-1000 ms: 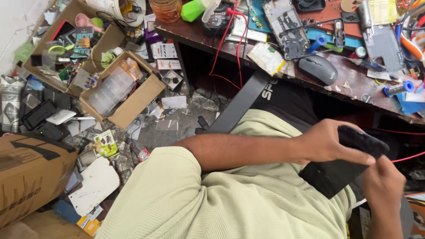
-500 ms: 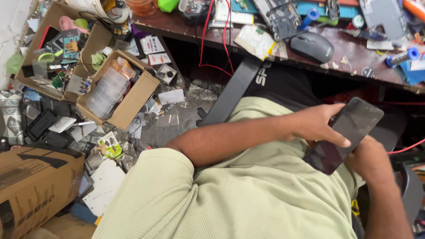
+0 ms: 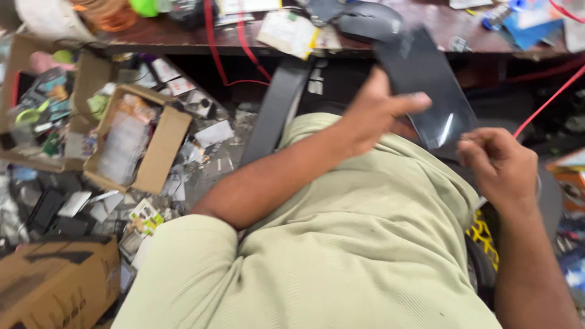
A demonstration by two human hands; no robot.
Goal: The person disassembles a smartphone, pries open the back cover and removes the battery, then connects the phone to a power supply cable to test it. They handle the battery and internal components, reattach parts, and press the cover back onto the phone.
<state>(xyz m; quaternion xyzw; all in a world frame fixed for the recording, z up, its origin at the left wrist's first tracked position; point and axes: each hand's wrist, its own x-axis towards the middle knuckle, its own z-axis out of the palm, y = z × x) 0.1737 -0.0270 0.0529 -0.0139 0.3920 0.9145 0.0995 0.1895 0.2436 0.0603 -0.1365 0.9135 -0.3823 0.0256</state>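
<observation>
Above the lap, left hand (image 3: 372,116) fingers clamp a blurred phone (image 3: 426,85); right hand (image 3: 503,167) pinches its corner (unclear).

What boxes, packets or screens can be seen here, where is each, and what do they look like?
Phone: dark glossy slab, screen unlit, held by left hand, right hand at its lower edge.
Open cardboard box: on floor at left, brown, holding clear packets.
Closed carton: bottom left, brown.
Packet: on desk edge, white and yellow.
</observation>
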